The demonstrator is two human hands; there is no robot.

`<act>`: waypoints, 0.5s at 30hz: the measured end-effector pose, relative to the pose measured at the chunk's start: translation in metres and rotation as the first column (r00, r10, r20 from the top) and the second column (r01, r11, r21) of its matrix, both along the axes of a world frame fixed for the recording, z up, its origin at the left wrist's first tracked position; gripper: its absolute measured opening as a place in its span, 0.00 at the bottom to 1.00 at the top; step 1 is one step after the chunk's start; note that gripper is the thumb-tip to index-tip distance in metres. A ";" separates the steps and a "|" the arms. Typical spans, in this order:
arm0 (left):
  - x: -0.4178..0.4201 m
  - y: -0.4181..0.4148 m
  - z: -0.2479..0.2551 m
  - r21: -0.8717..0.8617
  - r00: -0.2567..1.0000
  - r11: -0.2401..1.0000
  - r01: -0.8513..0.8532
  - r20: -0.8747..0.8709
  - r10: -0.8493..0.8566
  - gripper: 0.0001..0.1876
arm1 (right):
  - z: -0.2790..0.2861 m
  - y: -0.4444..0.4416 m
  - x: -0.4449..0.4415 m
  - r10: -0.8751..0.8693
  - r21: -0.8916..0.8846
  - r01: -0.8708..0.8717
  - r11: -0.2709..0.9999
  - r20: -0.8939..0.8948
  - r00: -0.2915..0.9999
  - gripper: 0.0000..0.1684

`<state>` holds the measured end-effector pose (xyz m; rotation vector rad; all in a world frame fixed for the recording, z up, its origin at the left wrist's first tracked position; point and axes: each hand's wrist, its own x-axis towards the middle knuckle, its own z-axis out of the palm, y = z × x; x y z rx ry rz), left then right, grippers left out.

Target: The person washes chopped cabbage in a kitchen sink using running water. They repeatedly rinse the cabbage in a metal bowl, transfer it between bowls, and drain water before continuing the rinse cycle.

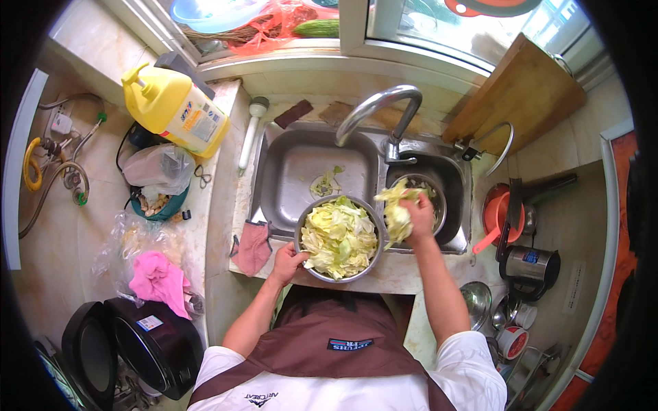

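Observation:
A round metal bowl (pixel 381 246) heaped with torn cabbage leaves (pixel 339 236) stands at the front edge of the double sink, partly over the large basin (pixel 288 169). My left hand (pixel 289 263) grips its left rim, thumb on top. Above the small right basin (pixel 457 221), my right hand (pixel 420 218) holds a bunch of cabbage leaves (pixel 398 218), slightly blurred. Under that hand, a second metal bowl (pixel 441 200) sits in the small basin, its contents partly hidden. Cabbage scraps (pixel 325 184) lie at the large basin's drain.
The curved faucet (pixel 385 103) rises behind the basins. A pink cloth (pixel 253 247) lies left of the bowl. A wooden cutting board (pixel 519 97) leans at the back right, above an orange strainer (pixel 506 218) and a kettle (pixel 529 267). A yellow jug (pixel 177 110) stands at left.

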<state>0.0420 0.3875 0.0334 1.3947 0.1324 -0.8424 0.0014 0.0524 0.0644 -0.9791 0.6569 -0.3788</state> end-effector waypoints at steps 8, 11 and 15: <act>-0.001 -0.001 -0.011 -0.050 0.999 0.998 -0.034 0.026 0.036 0.08 | 0.018 0.118 0.004 0.297 -0.942 -0.184 0.282 -0.097 0.950 0.18; -0.004 0.004 -0.017 -0.077 0.998 0.996 -0.039 0.047 0.043 0.10 | 0.019 0.128 0.001 0.219 -0.968 -0.212 0.131 -0.180 0.959 0.17; -0.004 -0.003 -0.014 -0.154 0.996 0.986 -0.066 0.049 0.075 0.10 | 0.009 0.130 0.001 0.204 -0.971 -0.229 -0.065 -0.238 0.950 0.18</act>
